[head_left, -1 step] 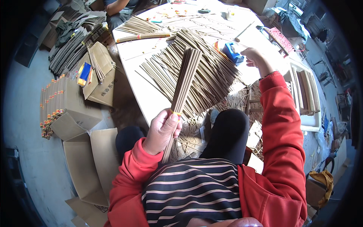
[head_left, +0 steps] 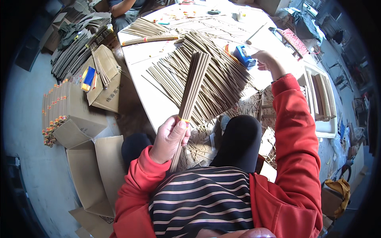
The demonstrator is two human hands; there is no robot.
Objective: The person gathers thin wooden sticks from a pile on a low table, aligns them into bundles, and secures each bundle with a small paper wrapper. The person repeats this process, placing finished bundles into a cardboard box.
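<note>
**Left hand clamped on stick bundle; right hand at tape dispenser**

Obs. 1. Left hand (head_left: pixel 170 139) is closed tight around a bundle of thin brown sticks (head_left: pixel 192 85), gripping near its lower end. A yellow band circles the bundle just at the thumb. The bundle runs from the lap upward toward 12 o'clock, tilted slightly right, its upper end fanning a little over the white table (head_left: pixel 147 93).

Obs. 2. Right hand (head_left: pixel 269 60) is stretched out toward 1 o'clock, arm in a red sleeve. Fingers are curled and rest beside a blue tape dispenser (head_left: pixel 243 56), which sits just left of the hand. Whether the fingers actually grip it or only touch it: cannot tell.

Obs. 3. Under and behind the held bundle lies a broad heap of loose sticks (head_left: pixel 222 79), spread across the table from its centre toward 1 o'clock. At 11 o'clock from the heap, a banded bundle (head_left: pixel 151 39) lies flat on the table, roughly crosswise.

Obs. 4. Surroundings: flattened cardboard boxes (head_left: pixel 89 166) on the floor at 8 o'clock; an open carton with a row of packed sticks (head_left: pixel 55 111) at 9 o'clock; a white tray (head_left: pixel 327 127) holding sticks at 3 o'clock. Another person's arm (head_left: pixel 125 8) shows at the far table edge, 11 o'clock.
</note>
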